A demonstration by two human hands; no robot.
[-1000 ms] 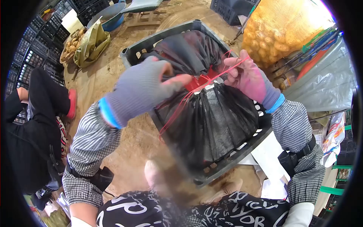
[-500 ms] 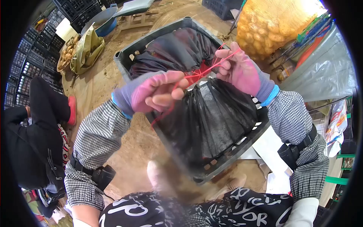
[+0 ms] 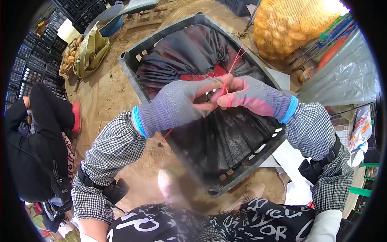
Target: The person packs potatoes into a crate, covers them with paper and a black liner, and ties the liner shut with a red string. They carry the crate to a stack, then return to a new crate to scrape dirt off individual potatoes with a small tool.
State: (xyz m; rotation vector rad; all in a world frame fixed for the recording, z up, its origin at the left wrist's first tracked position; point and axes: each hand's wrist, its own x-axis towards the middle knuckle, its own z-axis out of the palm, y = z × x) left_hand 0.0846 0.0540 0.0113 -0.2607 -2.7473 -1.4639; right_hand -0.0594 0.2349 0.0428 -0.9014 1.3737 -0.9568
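Observation:
Both my hands wear grey-purple gloves with pink palms and meet above a black plastic crate [image 3: 133, 76]. A black plastic liner [image 3: 225, 137] is gathered over the crate's contents, with a strip of red [image 3: 197, 76] showing at the gather. My left hand [image 3: 181, 99] pinches thin red string [image 3: 238, 56] between thumb and fingers. Close against it, my right hand [image 3: 250, 94] is also closed on the string, and a strand crosses its fingertips. One loop sticks up above the hands; a loose end hangs at the crate's left side. The fingers partly hide where the strands cross.
A net sack of potatoes [image 3: 282, 30] stands at the upper right beside grey plastic sheeting [image 3: 342, 76]. A seated person in dark clothes [image 3: 32, 149] is at the left. Stacked crates [image 3: 36, 56], an olive sack [image 3: 92, 52] and a blue basin [image 3: 111, 24] stand behind.
My hands were apart with the string stretched between them. They have come together over the gathered liner, turned backs-up, and a string loop now stands above them.

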